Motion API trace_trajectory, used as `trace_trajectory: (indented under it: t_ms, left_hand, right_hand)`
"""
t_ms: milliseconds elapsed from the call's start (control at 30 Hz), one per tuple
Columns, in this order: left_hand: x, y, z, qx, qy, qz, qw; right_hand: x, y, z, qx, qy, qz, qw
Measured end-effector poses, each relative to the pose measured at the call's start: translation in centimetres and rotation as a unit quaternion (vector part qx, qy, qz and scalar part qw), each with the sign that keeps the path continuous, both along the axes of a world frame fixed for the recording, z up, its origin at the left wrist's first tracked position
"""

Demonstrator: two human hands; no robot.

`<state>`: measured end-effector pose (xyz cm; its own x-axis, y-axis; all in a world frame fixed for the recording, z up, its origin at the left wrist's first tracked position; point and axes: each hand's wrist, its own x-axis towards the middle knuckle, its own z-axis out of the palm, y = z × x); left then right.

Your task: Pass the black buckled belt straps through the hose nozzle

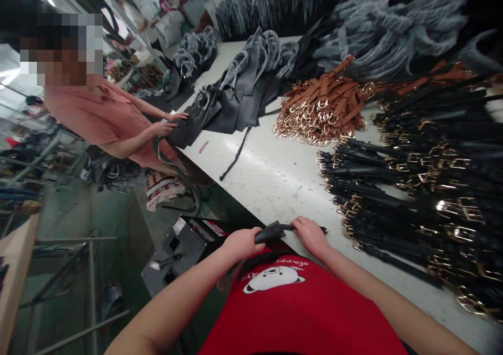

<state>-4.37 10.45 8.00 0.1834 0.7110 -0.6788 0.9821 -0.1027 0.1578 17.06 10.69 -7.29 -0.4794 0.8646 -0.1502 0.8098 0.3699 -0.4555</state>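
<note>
Both of my hands grip one black belt strap [272,231] at the near edge of the white table [271,177], close to my red shirt. My left hand [240,244] is closed round the strap's wider end. My right hand [310,234] is closed over its other end, where a thin tip pokes out to the right. A big pile of black belts with gold buckles [424,187] lies just right of my right hand.
A heap of brown belts [322,109] and dark grey leather pieces [239,93] lie farther along the table. A co-worker in a pink top [102,117] handles grey pieces at the table's left edge. A dark machine [184,250] stands on the floor below.
</note>
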Motion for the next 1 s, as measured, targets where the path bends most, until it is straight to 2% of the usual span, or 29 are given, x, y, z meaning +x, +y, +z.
trace_trajectory:
  t_ms: [267, 433, 500, 567, 633, 767, 900, 1000]
  left_hand:
    - [-0.6, -0.4, 0.0, 0.009, -0.016, 0.007, 1.000]
    - [-0.8, 0.2, -1.7, 0.026, -0.066, 0.025, 0.997]
    - [-2.0, 0.3, -2.1, 0.042, -0.075, 0.055, 0.995]
    - [-4.5, -0.4, -2.0, 0.069, -0.074, 0.099, 0.990]
    - [-7.6, -2.0, -1.4, 0.102, -0.077, 0.147, 0.981]
    - [-12.7, -7.0, -0.5, 0.158, -0.114, 0.235, 0.952]
    - [-15.5, -11.8, -0.8, 0.205, -0.144, 0.325, 0.912]
    - [-17.5, -15.0, -1.5, 0.220, -0.162, 0.421, 0.865]
  right_hand:
    - [-0.1, 0.0, 0.1, 0.005, -0.007, -0.006, 1.000]
    - [-0.1, 0.1, 0.0, 0.006, -0.011, -0.007, 1.000]
    - [-0.1, 0.0, 0.2, 0.006, -0.016, -0.003, 1.000]
    - [-0.1, -0.1, 0.4, 0.009, -0.020, 0.001, 1.000]
    - [-0.1, -0.4, 0.4, 0.013, -0.021, 0.003, 1.000]
    - [-0.3, -1.0, -0.4, 0.039, -0.049, 0.004, 0.998]
    - [-0.6, -1.2, -1.3, 0.083, -0.077, 0.032, 0.993]
    - [-0.6, -1.5, -1.7, 0.111, -0.075, 0.041, 0.990]
